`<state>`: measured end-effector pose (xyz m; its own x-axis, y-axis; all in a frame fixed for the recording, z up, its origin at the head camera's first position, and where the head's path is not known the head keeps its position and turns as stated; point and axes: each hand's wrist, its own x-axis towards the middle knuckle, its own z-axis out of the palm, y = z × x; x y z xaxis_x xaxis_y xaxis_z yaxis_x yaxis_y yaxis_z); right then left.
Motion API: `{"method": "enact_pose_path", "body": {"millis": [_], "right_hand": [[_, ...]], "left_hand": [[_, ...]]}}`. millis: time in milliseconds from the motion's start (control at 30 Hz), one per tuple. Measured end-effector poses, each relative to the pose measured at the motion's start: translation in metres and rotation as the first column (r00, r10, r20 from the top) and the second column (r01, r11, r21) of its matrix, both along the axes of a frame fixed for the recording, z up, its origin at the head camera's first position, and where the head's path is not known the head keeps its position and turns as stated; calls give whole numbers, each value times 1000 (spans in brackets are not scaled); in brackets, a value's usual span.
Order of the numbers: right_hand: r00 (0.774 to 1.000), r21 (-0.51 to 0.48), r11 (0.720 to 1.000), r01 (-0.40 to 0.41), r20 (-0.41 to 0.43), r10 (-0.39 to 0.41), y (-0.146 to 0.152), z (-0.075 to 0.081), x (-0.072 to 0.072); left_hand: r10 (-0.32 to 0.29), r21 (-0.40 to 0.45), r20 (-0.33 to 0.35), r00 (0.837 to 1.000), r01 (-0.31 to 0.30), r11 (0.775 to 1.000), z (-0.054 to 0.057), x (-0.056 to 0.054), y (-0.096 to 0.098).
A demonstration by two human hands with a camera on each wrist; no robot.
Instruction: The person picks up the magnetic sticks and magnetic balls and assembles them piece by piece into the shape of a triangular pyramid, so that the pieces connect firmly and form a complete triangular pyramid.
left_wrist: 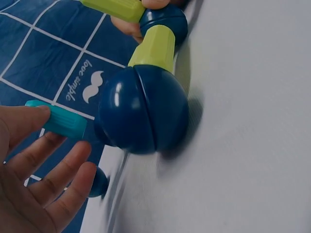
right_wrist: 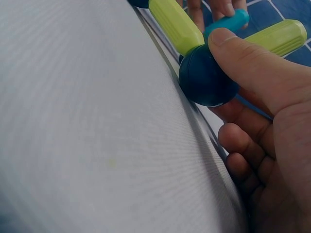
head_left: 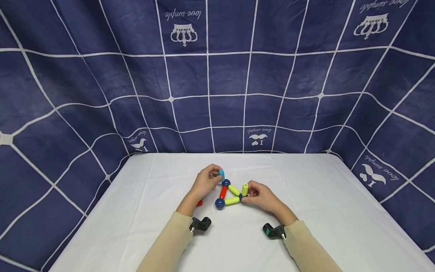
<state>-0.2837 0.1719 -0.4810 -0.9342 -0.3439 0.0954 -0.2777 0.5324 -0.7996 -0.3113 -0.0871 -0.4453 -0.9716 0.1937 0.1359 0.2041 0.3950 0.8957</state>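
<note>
White-clothed table [head_left: 142,211], lower half of head view. On it, lower centre: three blue balls [head_left: 219,204] joined in a triangle by one red rod [head_left: 222,192] and two yellow-green rods [head_left: 232,201]. Red piece [head_left: 199,203] just left, partly hidden.

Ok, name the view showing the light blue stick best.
Left wrist: the light blue stick appears largest, its ridges visible. The head view shows it tiny; the right wrist, smaller, near the top edge.
</note>
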Motion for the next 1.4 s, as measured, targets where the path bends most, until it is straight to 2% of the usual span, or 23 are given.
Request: {"method": "enact_pose_path", "body": {"millis": [367, 833, 1133, 1400], "right_hand": [[1000, -7, 1000, -15, 2, 15, 0, -3, -2], [999, -19, 999, -30, -17, 30, 0, -1, -1], [999, -18, 999, -32, -36, 32, -2, -5, -2], [996, 12, 1000, 19, -86, -18, -1, -5, 2]], "left_hand": [[-20, -8, -27, 999, 20, 1000, 4, -4, 11], [-10, -44, -7, 1000, 10, 999, 1, -3, 14], [-1, -61, -5, 1000, 1, 998, -3, 6, -1], [14, -211, -7, 1000, -15, 977, -1, 17, -23]]}}
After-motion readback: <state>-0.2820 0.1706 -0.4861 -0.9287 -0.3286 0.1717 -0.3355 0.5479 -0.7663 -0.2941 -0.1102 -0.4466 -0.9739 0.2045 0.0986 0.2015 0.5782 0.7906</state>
